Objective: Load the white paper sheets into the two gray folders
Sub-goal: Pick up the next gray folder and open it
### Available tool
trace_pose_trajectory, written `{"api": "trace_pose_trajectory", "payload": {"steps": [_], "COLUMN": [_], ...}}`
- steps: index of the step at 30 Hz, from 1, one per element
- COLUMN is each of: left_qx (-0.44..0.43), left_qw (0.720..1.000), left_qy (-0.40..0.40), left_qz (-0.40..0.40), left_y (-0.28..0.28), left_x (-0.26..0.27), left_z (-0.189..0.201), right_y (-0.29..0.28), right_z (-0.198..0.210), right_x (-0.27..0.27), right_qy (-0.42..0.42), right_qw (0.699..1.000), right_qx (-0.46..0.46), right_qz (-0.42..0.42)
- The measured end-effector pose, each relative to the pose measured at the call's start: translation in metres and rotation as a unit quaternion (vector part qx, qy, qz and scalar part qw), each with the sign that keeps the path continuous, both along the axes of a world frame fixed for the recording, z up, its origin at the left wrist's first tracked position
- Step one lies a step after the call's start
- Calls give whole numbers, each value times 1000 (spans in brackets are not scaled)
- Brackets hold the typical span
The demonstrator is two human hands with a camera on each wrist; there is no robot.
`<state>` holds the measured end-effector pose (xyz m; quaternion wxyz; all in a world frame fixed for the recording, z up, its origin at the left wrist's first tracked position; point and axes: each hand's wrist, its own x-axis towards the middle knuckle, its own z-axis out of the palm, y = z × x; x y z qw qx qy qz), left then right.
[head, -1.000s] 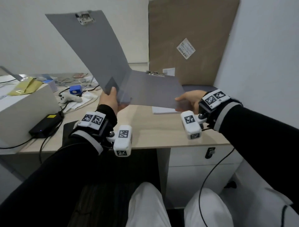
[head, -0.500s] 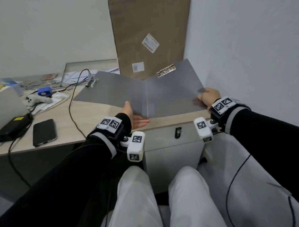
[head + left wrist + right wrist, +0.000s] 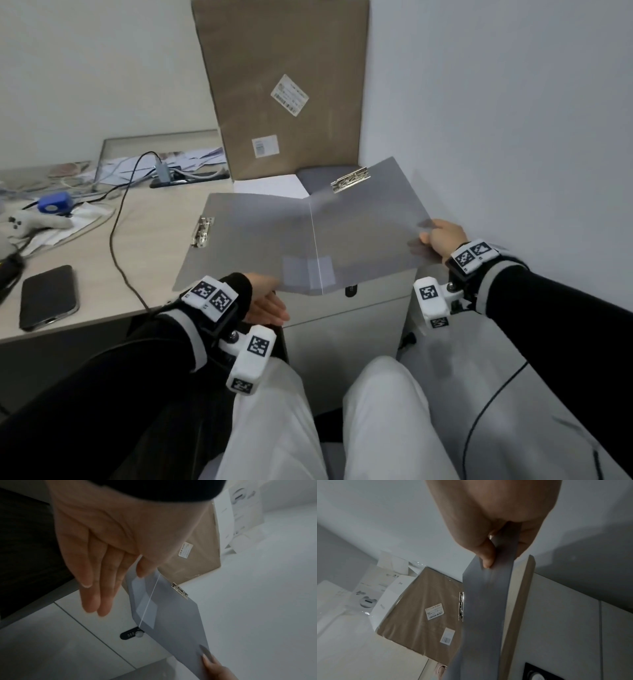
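The left hand [image 3: 265, 303] is flat with straight fingers, just under the near edge of the open gray plastic folder [image 3: 301, 236]. The folder lies spread on the pale wood counter [image 3: 144, 240]. The right hand [image 3: 442, 236] pinches its right flap. A white paper sheet [image 3: 270, 185] lies behind it. I think the folder is being laid open; next a sheet must go under a clip.

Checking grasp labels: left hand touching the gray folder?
Cannot tell. Left wrist view: left hand open, thumb at the gray folder edge, no clear contact or gap.
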<state>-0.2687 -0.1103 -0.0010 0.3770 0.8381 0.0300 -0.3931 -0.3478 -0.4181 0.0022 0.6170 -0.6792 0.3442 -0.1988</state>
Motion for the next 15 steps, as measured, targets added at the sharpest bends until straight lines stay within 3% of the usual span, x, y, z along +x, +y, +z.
{"api": "trace_pose_trajectory", "payload": {"steps": [11, 15], "left_qx": [-135, -71], "left_qw": [975, 958], "left_qy": [-176, -270], "left_qz": [-8, -67], "left_y": [-52, -70], "left_x": [38, 52], "left_z": [16, 9], "right_y": [-30, -46], "right_z": [1, 3], "right_x": [2, -2], "right_qy": [76, 101], "right_qw": [996, 991], "right_qx": [-15, -17], "right_qz": [50, 82]}}
